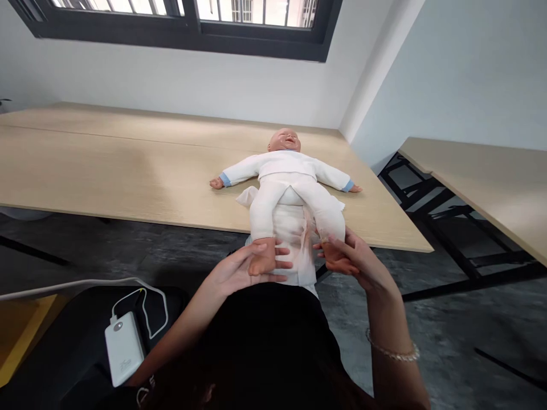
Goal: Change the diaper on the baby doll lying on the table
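Observation:
A baby doll (285, 165) lies on its back, arms spread, in a white top with blue cuffs and white trousers. Its legs reach past the table's front edge. My left hand (235, 270) holds one foot (262, 261), its thumb at the ankle and its outstretched fingers behind. Around the other foot (339, 261) is my right hand (356, 256), thumb over the ankle, most fingers hidden behind it. White cloth (290, 228) spreads under and between the legs and hangs over the edge.
The doll lies on a pale wooden table (106, 165) against the wall, below a dark-framed window (260, 35). Another table (482, 176) stands at the right. A white power bank (123, 348) with a cable rests on a black surface at the lower left.

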`<state>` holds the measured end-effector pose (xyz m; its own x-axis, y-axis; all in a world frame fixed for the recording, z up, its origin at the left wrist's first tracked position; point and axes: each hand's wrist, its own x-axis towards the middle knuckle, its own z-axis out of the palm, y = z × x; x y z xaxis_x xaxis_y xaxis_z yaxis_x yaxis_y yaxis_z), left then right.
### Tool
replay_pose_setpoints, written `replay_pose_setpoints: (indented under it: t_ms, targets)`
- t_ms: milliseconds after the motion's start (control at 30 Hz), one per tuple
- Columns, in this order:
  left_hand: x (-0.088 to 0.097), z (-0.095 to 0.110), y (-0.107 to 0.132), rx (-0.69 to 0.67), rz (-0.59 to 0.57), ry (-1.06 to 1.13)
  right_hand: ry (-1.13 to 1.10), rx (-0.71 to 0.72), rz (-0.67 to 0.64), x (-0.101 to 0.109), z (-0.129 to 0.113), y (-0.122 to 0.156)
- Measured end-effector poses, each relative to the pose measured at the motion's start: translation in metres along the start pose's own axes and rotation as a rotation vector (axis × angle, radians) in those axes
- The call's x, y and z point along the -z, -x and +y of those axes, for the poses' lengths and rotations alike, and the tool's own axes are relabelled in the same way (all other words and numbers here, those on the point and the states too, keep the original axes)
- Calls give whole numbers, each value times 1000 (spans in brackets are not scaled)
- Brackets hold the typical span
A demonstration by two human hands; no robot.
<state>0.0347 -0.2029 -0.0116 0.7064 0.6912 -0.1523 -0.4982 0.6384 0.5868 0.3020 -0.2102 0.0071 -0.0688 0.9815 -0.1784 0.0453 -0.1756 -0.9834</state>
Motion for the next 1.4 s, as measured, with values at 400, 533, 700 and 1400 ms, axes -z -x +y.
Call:
replay_pose_setpoints:
  t_ms: [400,533,700,1400]
  targets:
    - [33,20,19,-105,265,-215,244,33,68,-2,7,2]
    - [31,16,14,-107,272,-166,503,128,129,3,13,2]
    - [32,13,11,-88,299,-119,1010,392,392,-13,3,22]
    - [19,4,7,-34,283,-94,1270,1167,388,-55,-81,-67]
